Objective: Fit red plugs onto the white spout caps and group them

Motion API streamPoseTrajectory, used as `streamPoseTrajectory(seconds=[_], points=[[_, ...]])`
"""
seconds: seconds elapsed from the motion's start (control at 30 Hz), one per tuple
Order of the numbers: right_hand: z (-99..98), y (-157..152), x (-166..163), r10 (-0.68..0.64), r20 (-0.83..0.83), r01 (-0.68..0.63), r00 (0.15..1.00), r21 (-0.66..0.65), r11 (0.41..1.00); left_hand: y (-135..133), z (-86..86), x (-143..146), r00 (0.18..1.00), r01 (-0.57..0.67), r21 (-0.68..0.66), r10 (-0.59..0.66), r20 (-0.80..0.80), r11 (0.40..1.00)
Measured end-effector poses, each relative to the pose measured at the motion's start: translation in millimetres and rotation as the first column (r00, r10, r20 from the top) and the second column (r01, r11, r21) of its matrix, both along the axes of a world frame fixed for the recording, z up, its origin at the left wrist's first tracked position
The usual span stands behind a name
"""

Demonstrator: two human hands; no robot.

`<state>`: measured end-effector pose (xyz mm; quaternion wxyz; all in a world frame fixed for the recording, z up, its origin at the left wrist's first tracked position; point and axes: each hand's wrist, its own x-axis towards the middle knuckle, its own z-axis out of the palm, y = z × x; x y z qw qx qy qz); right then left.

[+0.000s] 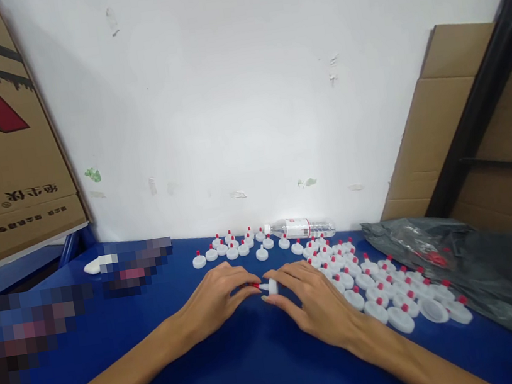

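Observation:
Just above the blue table, my right hand [309, 292] grips a white nozzle cap [273, 287] by its round base, with the spout pointing left. My left hand [220, 297] pinches a small red tip cap [254, 285] at the end of that spout; whether it is fully seated cannot be made out. Right of my right hand stand many white nozzle caps [376, 311] with red tips, close together. A looser group [232, 252] stands beyond my hands. Among these, one white nozzle cap [261, 255] shows no red tip.
A clear plastic bottle [297, 229] lies against the white wall. Dark plastic sheeting [497, 279] covers the table's right side, with a clear bag of red pieces [434, 258] on it. A white object [95, 265] lies at the left, near blurred patches. A cardboard box [9, 163] stands far left.

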<state>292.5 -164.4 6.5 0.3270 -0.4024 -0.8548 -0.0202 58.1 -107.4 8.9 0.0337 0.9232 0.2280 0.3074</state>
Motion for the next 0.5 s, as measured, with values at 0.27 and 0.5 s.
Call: streamPoseTrajectory(seconds=[0.27,0.5], points=[[-0.1,-1.6,0.6,0.063,-0.034,-0.063,0.997,-0.002,0.998,-3.5,0.8,1.7,0.995,0.061,0.126,-0.050,-0.090,0.990],[1.3,-5.8,1.3,0.118,-0.088,-0.117,0.989,0.014,0.993,-12.9,3.9,4.6,0.994,0.080,0.147,-0.068,-0.083,0.986]])
